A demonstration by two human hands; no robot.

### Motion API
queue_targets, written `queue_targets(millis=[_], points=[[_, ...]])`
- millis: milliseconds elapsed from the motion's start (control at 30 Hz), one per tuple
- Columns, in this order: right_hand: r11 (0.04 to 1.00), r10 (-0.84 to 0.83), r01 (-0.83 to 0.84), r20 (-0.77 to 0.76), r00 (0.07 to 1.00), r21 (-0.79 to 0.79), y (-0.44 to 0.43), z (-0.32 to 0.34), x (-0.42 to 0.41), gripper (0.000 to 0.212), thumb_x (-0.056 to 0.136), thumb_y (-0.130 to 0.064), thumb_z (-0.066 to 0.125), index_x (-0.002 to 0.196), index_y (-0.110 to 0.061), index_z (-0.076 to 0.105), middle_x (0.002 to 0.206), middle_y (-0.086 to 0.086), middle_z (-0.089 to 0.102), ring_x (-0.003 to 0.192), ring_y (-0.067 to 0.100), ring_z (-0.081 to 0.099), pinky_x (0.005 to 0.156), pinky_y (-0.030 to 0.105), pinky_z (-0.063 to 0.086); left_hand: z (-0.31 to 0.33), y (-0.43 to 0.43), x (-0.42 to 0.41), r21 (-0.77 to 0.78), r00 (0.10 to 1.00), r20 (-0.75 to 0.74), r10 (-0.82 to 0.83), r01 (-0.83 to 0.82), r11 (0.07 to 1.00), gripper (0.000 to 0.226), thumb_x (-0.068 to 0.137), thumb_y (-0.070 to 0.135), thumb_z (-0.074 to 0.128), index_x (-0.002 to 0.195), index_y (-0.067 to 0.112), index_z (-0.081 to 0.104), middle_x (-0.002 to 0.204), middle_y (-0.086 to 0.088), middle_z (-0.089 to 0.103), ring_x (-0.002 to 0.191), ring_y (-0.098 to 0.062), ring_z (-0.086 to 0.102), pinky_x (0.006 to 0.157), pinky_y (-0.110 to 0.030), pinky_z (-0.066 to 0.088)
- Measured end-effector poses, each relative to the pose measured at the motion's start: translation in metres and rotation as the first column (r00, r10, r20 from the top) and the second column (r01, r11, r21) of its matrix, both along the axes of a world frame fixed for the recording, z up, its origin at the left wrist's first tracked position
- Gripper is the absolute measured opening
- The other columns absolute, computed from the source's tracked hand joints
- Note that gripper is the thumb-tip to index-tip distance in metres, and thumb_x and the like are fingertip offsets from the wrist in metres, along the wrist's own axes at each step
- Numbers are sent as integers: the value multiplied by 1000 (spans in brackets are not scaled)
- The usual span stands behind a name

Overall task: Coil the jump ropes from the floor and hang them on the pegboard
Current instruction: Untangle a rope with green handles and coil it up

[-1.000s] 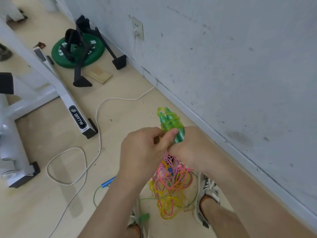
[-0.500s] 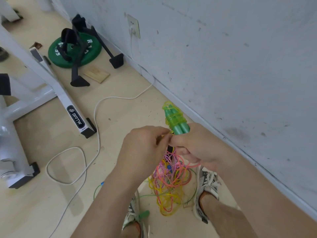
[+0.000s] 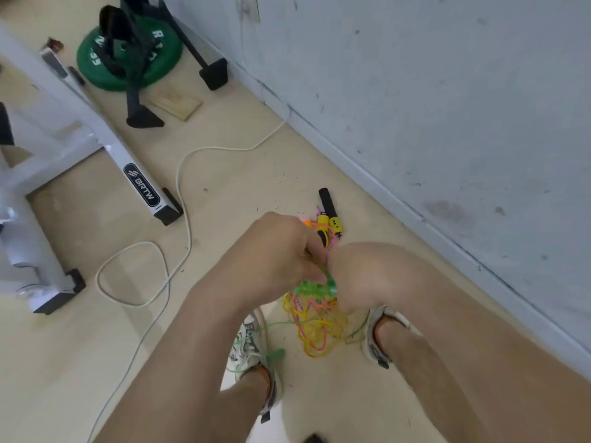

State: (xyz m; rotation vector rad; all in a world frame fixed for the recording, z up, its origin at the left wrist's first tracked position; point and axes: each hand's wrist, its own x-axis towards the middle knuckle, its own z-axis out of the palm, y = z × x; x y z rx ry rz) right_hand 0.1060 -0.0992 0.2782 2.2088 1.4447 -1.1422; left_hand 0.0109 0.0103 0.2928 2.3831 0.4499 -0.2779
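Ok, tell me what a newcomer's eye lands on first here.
Mid-frame, the left hand and right hand meet, gripping green handles. Below them, a bright yellow-and-pink tangle of ropes shows between the shoes. At upper left, a green weight plate sits near the wall.

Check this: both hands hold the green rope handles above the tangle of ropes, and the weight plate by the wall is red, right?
Not quite: the head view shows the weight plate by the wall is green, not red. The left hand and right hand do hold the green rope handles above the tangle of ropes.
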Motion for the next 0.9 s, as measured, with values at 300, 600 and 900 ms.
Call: queue_targets(millis=[300,600,900], points=[[921,-144,306,-522,841,239,-12,11,32,52,72,-53,79,84,-4,64,63,0,51,58,15,48,54,28,37,0,17,-8,-449,971,-27,239,-225,865,15,69,11,84,74,23,77,59,10,68,56,0,55,61,-15,43],[448,-334,849,-828,450,280,-2,15,33,42,98,-35,52,65,-8,54,59,8,31,49,16,27,49,28,16,1,9,0,-845,833,-66,549,-340,414,15,67,19,69,66,6,74,54,-5,48,49,-15,22,48,-25,15],[-73,-287,981,-938,-196,-182,9,18,23,35,97,-19,44,63,-15,39,42,-4,19,35,11,14,39,19,9,-11,-29,20,-733,663,71,745,-472,489,20,93,11,58,75,16,65,49,1,55,36,-9,35,39,-19,28]])
